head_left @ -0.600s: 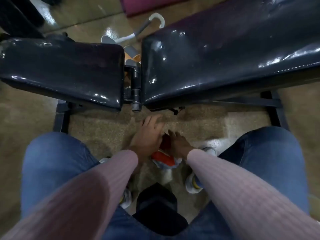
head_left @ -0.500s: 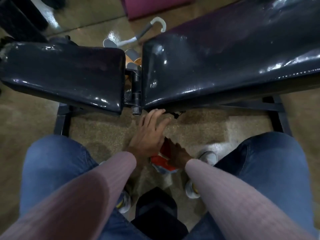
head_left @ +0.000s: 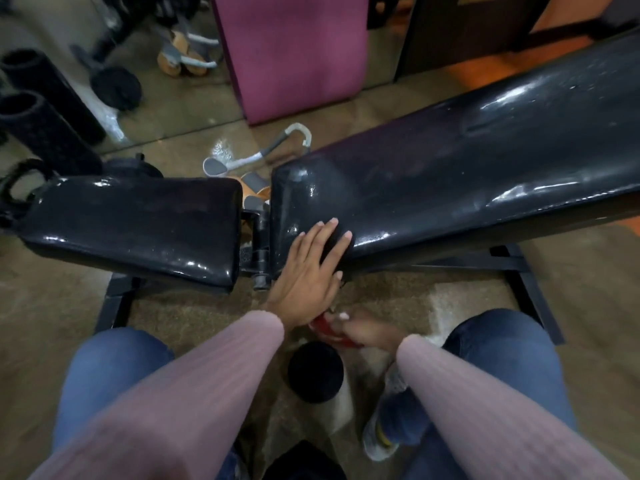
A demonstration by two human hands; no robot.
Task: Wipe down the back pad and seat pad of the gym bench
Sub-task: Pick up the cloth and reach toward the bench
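With fingers straight, left hand (head_left: 308,271) presses flat on the back pad (head_left: 450,188) at its lower near corner, beside the seat pad (head_left: 138,230). Right hand (head_left: 363,332) grips a red object (head_left: 323,329) low by the floor.

Seat pad (head_left: 138,226) left of back pad (head_left: 450,188)

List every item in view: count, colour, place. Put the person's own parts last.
back pad: one, glossy black, right, angled upward
seat pad: one, glossy black, left
bench frame: one, black, under the pads
mat: one, magenta, upright beyond the bench
foam rollers: two, black, far left
sandals: a pair, tan and grey, top left
red object: one, red, low between the knees
left hand: flat on the back pad's near lower corner
right hand: grips the red object
sleeves: two, pink
jeans: blue
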